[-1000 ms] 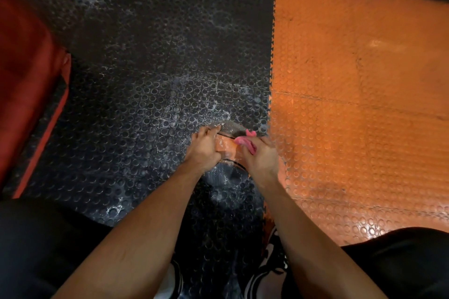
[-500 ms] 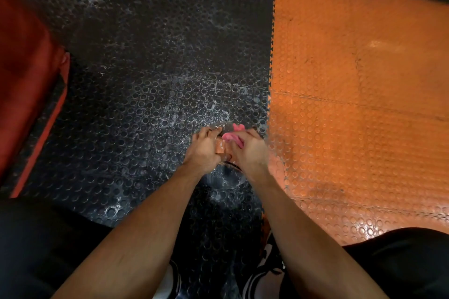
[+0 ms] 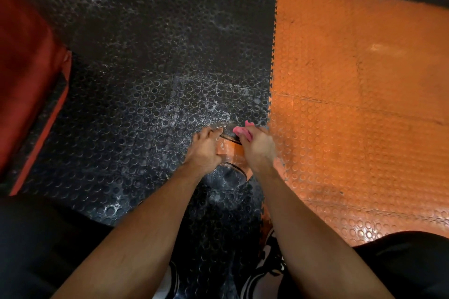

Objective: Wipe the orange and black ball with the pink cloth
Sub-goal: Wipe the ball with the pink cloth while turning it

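Note:
The orange and black ball (image 3: 229, 153) rests low in the middle of the view, on the black studded floor near the seam with the orange tiles. Both hands cover much of it. My left hand (image 3: 204, 150) grips its left side, fingers curled over the top. My right hand (image 3: 257, 147) presses the pink cloth (image 3: 240, 131) against the ball's upper right; only a small fold of cloth shows past the fingers. The ball's near black part is dusted white.
Black studded floor tiles (image 3: 145, 104) with white dust lie on the left, orange studded tiles (image 3: 352, 104) on the right. A red padded mat (image 3: 26, 68) lies at the far left. My shoes (image 3: 262, 274) and dark-clad knees are at the bottom.
My right hand with the pink cloth slid left across the ball's top, then back right and slightly farther up. The left hand has kept its hold.

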### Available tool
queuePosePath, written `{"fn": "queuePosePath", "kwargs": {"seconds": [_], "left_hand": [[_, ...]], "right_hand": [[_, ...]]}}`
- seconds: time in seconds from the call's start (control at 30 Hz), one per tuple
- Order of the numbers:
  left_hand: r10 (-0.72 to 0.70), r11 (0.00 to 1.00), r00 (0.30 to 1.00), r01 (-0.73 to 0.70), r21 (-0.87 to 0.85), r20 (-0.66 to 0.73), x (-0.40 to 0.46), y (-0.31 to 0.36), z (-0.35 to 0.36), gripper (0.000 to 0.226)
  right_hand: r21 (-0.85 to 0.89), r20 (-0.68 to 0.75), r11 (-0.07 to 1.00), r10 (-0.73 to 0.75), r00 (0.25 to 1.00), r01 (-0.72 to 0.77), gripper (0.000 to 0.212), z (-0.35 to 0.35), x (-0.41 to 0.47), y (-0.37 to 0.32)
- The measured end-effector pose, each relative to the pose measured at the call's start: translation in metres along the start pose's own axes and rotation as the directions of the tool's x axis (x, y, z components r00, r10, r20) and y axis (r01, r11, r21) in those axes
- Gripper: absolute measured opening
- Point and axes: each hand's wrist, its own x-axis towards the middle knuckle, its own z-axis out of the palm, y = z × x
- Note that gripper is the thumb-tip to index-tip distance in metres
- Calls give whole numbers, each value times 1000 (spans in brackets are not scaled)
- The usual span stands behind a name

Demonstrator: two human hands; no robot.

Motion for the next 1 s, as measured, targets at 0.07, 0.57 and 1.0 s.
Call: {"fn": "queuePosePath", "kwargs": {"seconds": [0.07,0.57,1.0], "left_hand": [[-5,1000,1000,5,-12,-1,1,0,-2,102],[15,999,999,-16,33,48,1,0,-5,103],[53,998,995,-54,18,79,7,3,-14,98]], "right_hand": [[22,21,997,-74,997,74,22,2,-3,-8],[-32,-40,999,43,998,-44,28,-7,-9,14],[9,13,998,-64,998,64,26,-10,-37,13]]}}
